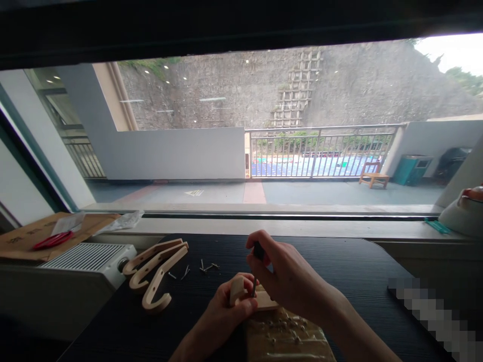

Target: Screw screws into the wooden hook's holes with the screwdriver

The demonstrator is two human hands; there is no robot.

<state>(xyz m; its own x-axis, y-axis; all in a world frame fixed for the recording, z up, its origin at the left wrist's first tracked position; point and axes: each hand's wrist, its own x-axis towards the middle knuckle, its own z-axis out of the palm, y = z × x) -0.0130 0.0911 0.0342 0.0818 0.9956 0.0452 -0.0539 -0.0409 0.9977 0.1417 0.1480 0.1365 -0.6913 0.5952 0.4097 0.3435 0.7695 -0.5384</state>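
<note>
Black counter [332, 261], brown plastic-covered package [258, 347], pale wooden hook [266, 301] at the package's far end.
Flat-bodied, with a blocky upturned tip, it sits clamped in the left grip [226, 304]; the right grip [277, 264] clasps a dark-handled screwdriver [258, 250].

Right fingers [263, 237] curled above left hand [227, 309]
</note>
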